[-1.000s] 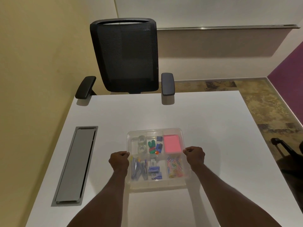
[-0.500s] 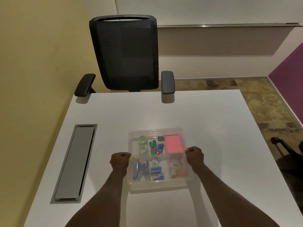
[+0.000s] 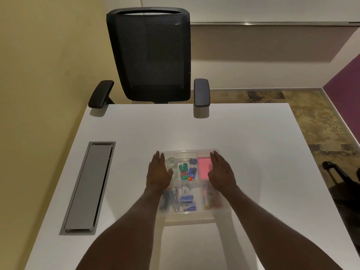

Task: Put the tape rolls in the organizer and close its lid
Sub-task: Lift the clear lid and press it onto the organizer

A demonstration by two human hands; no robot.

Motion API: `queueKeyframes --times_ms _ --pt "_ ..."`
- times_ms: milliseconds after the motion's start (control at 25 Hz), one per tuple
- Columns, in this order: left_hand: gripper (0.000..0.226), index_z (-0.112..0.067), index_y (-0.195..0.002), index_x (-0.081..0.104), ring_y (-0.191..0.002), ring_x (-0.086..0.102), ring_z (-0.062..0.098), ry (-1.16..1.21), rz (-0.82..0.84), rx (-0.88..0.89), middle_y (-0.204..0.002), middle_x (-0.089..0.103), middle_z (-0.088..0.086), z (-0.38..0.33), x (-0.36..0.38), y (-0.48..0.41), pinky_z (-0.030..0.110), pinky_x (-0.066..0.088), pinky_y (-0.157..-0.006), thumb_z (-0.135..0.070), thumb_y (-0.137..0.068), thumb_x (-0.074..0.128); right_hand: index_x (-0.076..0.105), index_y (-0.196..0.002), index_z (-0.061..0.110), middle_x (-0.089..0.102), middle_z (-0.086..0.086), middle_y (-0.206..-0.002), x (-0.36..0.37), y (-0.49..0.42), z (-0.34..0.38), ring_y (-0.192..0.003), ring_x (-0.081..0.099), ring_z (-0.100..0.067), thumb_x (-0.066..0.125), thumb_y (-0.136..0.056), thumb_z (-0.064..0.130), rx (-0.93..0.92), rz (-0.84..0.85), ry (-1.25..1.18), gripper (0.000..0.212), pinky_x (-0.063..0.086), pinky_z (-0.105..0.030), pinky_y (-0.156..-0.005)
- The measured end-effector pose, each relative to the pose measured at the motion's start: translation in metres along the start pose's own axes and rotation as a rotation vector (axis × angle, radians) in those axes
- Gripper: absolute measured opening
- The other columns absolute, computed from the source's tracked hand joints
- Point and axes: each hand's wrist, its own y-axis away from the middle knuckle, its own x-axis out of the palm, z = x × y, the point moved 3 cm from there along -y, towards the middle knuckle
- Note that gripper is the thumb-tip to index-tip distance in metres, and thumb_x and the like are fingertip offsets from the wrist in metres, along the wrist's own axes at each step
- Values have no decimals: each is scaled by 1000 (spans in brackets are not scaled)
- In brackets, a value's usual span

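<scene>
A clear plastic organizer [image 3: 188, 212] sits on the white table in front of me, with its transparent lid lying over it. Clear tape rolls [image 3: 171, 162] show through the lid in the far left compartment. My left hand [image 3: 158, 173] lies flat, fingers extended, on the lid's left side. My right hand [image 3: 221, 172] lies flat on the lid's right side, partly over a pink pad [image 3: 203, 167]. Green and blue clips, a red pin, staple boxes and coloured paper clips fill the other compartments.
A grey cable hatch [image 3: 88, 187] is set into the white table [image 3: 253, 162] at the left. A black mesh office chair [image 3: 151, 55] stands at the far edge. A dark object [image 3: 339, 176] stands on the floor to the right.
Both hands left the organizer's side edges, where they were closed, and moved forward onto the lid, now lying flat with fingers extended. The organizer has stayed in place.
</scene>
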Motion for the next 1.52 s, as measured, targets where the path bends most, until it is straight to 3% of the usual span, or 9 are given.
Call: queueKeyframes --times_ms 160,520,680,880,1320,1400,1520 --pt "81 -8 -170 3 -168 -1 25 -71 132 -28 -180 -5 9 -3 3 -19 41 11 -137 -40 -110 48 13 -162 8 7 -10 -171 -2 -26 -1 -158 11 -25 40 -104 19 -28 117 154 65 19 -41 -128" --pt "97 -8 -169 -9 -167 -12 24 -228 190 11 -178 -17 9 9 18 -21 48 3 -136 -53 -106 50 9 -162 11 2 -7 -172 8 -31 -9 -159 4 -24 34 -108 29 -22 223 223 62 28 -48 -125" --pt "99 -8 -168 -12 -166 -15 25 -273 210 14 -177 -20 10 8 20 -21 50 3 -136 -56 -105 48 -1 -163 14 -8 -4 -171 4 -28 -10 -159 -4 -21 39 -106 33 9 335 163 71 26 -50 -125" --pt "95 -7 -168 -9 -167 -13 26 -278 195 18 -178 -17 11 3 17 -10 49 2 -136 -53 -107 48 -1 -162 12 -7 -4 -171 -15 -52 7 -159 2 -22 45 -103 30 28 495 369 77 18 -47 -128" --pt "69 -14 -170 3 -168 -4 22 -289 122 122 -180 -5 6 30 45 79 44 3 -137 -41 -113 31 14 -162 10 9 -12 -170 27 76 -21 -158 14 -29 39 -107 35 -200 173 304 66 13 -48 -128" --pt "67 -13 -170 4 -168 -3 23 -295 114 134 -180 -3 7 33 50 96 44 4 -137 -38 -114 29 17 -161 8 13 -14 -169 31 103 -26 -157 16 -31 37 -107 34 -196 151 301 63 14 -48 -128" --pt "66 -13 -170 1 -168 -3 23 -298 121 139 -180 -4 8 36 57 122 43 4 -137 -35 -114 28 8 -162 12 5 -10 -171 38 135 -33 -159 7 -27 23 -108 36 -132 156 303 61 8 -45 -129"
